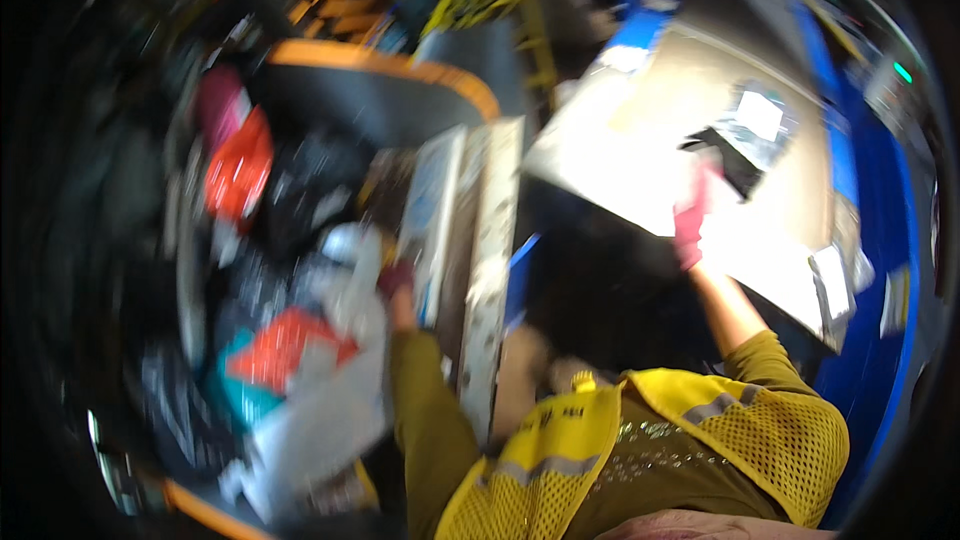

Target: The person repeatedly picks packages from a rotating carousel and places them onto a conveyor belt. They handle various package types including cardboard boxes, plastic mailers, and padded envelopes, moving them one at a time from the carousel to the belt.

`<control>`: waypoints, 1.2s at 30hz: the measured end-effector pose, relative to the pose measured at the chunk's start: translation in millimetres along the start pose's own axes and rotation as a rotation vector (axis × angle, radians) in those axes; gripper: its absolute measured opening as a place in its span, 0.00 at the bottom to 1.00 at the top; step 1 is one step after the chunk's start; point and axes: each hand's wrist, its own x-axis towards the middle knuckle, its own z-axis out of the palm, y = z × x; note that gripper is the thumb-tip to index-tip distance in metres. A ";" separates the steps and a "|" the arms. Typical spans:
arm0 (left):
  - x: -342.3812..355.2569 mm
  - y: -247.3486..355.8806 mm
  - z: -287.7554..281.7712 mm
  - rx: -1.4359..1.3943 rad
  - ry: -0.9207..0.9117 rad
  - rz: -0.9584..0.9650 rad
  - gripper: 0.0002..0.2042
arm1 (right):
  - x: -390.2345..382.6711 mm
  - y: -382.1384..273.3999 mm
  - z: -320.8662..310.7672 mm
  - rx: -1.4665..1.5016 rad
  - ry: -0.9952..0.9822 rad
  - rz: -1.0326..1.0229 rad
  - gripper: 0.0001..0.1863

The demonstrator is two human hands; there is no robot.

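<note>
- A dark plastic-wrapped parcel with a pale square label (748, 130) is lying on the pale, brightly lit sloping table surface (640, 130) at the upper right of the blurred view; your right hand is reaching up to it.
- Your right hand (692, 225), wearing a pink-red glove, is stretching out from a bare forearm and an olive-yellow sleeve; its fingertips are sitting at the dark lower edge of that parcel. The blur is hiding whether the fingers are pinching the wrapping or only touching it, so I cannot tell.
- Your left hand (394, 280), in a dark reddish glove, is reaching down at the centre left, just beside a white-grey plastic mailing bag (345, 270). Its fingers are smeared by motion, and I cannot tell if they are spread or closed.
- That mailing bag is lying on top of a heap of parcels inside a big dark bin with an orange rim (390, 65), which is filling the left half of the view.
- In the heap, a red-orange soft packet (240, 170) is sitting toward the upper left, and a second red-orange packet on a teal one (285, 345) is lying lower down, near your left elbow.
- A pale, speckled upright strip (490, 260) is running between the bin and the table.
- You are wearing a yellow mesh safety vest with grey reflective stripes (640, 440), showing at the bottom of the view.
- A blue frame (880, 340) is curving along the table's right side.
</note>
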 end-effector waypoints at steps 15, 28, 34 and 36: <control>-132.5 110.8 -64.1 -0.364 -0.074 0.061 0.43 | -83.7 -114.6 160.9 0.583 -1.044 0.849 0.39; -234.0 119.4 -33.0 -0.518 0.395 0.477 0.38 | -50.0 -94.7 49.4 1.059 -0.561 1.013 0.27; -130.0 39.1 -122.4 0.193 0.499 -0.174 0.49 | 16.8 8.4 13.7 1.031 -0.099 0.882 0.26; -93.8 7.4 -142.5 0.246 0.448 -0.384 0.48 | 38.2 46.3 -10.5 0.999 0.041 0.881 0.28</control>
